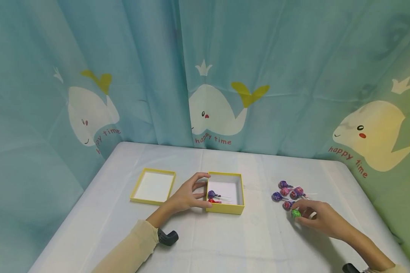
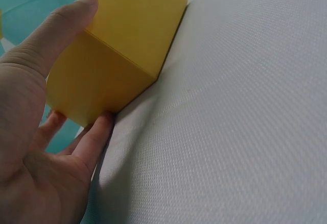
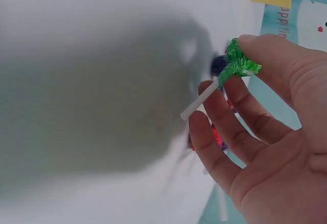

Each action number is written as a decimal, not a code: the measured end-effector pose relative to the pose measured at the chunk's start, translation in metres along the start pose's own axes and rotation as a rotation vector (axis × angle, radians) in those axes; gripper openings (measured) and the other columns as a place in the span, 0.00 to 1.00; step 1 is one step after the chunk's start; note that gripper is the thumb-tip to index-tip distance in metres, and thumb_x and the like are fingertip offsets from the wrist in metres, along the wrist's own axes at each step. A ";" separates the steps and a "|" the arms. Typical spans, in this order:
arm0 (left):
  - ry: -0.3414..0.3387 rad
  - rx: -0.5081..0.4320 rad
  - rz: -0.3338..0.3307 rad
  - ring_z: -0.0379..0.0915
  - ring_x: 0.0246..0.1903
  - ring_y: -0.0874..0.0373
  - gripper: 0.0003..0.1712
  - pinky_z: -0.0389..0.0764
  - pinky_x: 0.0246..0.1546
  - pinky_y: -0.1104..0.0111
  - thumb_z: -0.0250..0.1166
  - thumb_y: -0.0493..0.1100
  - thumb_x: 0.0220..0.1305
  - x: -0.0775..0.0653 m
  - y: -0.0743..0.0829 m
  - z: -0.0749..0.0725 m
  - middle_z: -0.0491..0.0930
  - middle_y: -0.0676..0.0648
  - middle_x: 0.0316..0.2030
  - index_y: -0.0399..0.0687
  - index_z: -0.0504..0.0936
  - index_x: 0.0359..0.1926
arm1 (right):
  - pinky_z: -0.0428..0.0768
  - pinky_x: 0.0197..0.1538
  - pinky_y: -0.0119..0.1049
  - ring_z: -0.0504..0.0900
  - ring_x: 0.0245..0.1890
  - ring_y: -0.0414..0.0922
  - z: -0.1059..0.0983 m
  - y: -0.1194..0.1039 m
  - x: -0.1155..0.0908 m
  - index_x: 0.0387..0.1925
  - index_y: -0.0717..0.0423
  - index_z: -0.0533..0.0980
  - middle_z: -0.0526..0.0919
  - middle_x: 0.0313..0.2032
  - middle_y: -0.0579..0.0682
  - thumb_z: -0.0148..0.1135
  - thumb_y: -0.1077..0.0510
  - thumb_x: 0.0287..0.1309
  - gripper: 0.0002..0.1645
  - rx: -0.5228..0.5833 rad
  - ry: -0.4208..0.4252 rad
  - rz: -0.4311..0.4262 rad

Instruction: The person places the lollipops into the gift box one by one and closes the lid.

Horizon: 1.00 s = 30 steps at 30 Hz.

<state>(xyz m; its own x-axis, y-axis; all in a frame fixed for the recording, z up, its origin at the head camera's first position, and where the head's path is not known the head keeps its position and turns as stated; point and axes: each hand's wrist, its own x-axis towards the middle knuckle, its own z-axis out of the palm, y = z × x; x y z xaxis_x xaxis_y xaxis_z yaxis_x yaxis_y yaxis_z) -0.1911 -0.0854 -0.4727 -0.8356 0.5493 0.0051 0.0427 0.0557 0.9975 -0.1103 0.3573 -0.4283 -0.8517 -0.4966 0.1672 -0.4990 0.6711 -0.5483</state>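
My left hand (image 1: 184, 195) holds the yellow box (image 1: 225, 209) by its left side, thumb at the front corner and fingers spread toward the back. In the left wrist view, the thumb lies along the top edge of the box. Inside the box lie a purple lollipop (image 1: 212, 195) and a red lollipop (image 1: 212, 201), their sticks pointing right. My right hand (image 1: 322, 220) pinches a green lollipop (image 3: 236, 63) by its wrapped head, just above the table; its white stick slants downward in the right wrist view.
Several purple and pink lollipops (image 1: 285, 191) lie in a loose group just beyond my right hand. Left of the box, a yellow-rimmed lid (image 1: 153, 186) lies with its white inside up. A blue curtain (image 1: 150, 76) with whale prints hangs behind the white table (image 1: 253, 242).
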 end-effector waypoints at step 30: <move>-0.001 0.014 -0.001 0.59 0.69 0.49 0.55 0.76 0.59 0.64 0.82 0.39 0.42 0.000 0.000 0.000 0.56 0.49 0.71 0.50 0.60 0.70 | 0.85 0.37 0.33 0.81 0.31 0.36 -0.056 -0.053 0.113 0.43 0.45 0.80 0.83 0.30 0.37 0.68 0.61 0.58 0.12 -0.051 -0.066 -0.055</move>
<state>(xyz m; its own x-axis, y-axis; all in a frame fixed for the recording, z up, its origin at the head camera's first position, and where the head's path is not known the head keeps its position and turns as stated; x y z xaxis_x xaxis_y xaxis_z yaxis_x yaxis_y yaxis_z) -0.1906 -0.0854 -0.4730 -0.8349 0.5504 0.0036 0.0493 0.0682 0.9965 -0.1891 0.2961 -0.3342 -0.8114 -0.5673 0.1408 -0.5534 0.6682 -0.4972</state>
